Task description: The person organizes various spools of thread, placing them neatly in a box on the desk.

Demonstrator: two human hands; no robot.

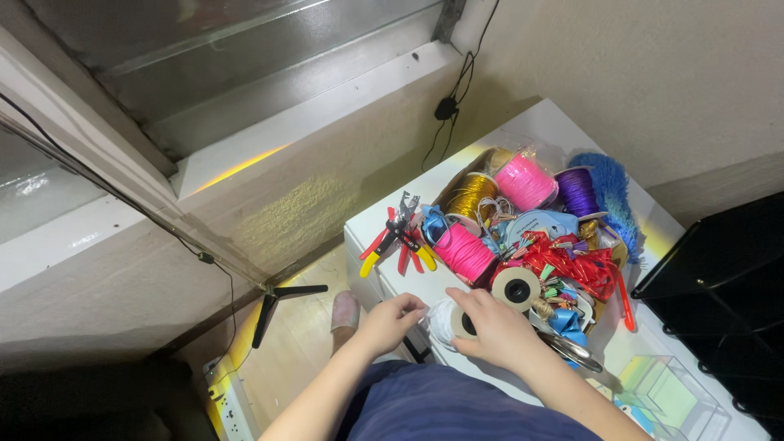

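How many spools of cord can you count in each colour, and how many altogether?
Pink spool: 2, one at the back, one in front
Gold spool: 1
Purple spool: 1
White spool, under the right hand, left hand beside it: 1
Total: 5

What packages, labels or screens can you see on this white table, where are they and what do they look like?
No screens or signs in view.
Clear plastic bag: far side of the white table, loose and crinkled over the gold and pink cord spools.
Clear plastic box: near right corner, square, see-through with a rainbow sheen.
Round label: on the end of a spool beside the right hand, cream disc with black centre.
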